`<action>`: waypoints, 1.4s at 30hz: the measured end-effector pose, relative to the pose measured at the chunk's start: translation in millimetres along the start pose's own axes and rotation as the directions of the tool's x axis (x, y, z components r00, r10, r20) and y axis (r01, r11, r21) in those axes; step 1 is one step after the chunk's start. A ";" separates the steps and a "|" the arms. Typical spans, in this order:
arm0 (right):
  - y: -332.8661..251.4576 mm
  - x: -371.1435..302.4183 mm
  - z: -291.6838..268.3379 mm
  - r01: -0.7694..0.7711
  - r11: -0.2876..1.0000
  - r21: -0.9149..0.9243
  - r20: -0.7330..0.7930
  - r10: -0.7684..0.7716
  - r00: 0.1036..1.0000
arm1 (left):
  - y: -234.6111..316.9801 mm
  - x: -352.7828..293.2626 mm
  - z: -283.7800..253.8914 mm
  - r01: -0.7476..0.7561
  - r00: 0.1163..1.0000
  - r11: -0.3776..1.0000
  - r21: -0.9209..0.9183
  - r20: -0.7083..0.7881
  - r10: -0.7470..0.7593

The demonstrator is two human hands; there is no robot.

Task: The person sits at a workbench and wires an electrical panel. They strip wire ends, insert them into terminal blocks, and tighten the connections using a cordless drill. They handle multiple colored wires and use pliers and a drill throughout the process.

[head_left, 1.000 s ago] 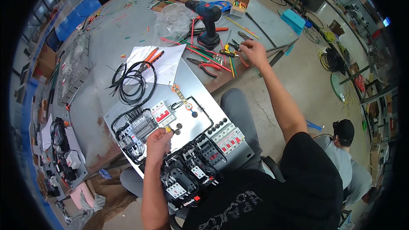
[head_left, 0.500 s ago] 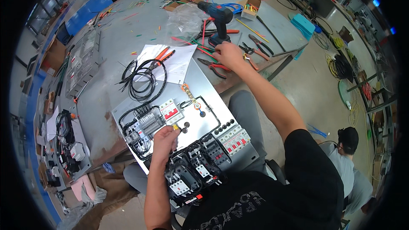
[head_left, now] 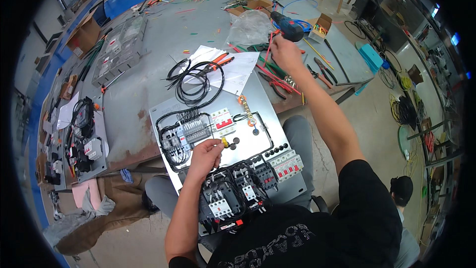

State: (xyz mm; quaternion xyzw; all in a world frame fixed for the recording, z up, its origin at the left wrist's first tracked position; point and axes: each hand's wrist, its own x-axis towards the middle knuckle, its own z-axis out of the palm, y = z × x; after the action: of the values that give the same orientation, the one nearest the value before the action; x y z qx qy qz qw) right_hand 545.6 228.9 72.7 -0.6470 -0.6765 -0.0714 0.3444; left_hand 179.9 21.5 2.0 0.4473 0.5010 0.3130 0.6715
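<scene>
My left hand point(head_left: 206, 158) is closed in a pinch on a small yellow piece point(head_left: 224, 142); its exact kind is too small to make out. This hand hovers over the metal mounting plate point(head_left: 250, 144), beside two dark round holes and above the black-wired contactors point(head_left: 218, 201). Farther off on the table, my right hand point(head_left: 286, 55) is wrapped round the handle of a cordless drill point(head_left: 288, 27), hiding the handle and base. Red and green wires and red-handled pliers point(head_left: 277, 87) lie just below it. A red-switched breaker point(head_left: 222, 119) sits on the plate near a terminal block point(head_left: 195, 130).
Papers point(head_left: 243, 67) bear a coil of black cable point(head_left: 191, 87) and orange-handled pliers point(head_left: 220, 61). A clear plastic bag point(head_left: 250, 29), an open carton point(head_left: 320, 29) and more pliers point(head_left: 325, 72) surround the drill. Another person point(head_left: 402, 193) is low at right.
My right hand has moved from beside the drill's base up onto its handle, and the drill has turned slightly. The left hand keeps its pinch. The whole view has shifted.
</scene>
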 end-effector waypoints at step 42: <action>-197.0 -36.1 -223.1 0.549 0.496 0.673 -0.209 -0.584 0.784 | 270.7 -110.5 44.3 -0.384 0.891 0.919 0.092 0.297 0.343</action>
State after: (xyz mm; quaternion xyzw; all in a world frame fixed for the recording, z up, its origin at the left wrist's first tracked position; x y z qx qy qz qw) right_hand 444.1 48.1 289.3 -0.2083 -0.8320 0.0979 0.5047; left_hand 196.3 22.1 297.2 0.6210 0.3318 0.3300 0.6288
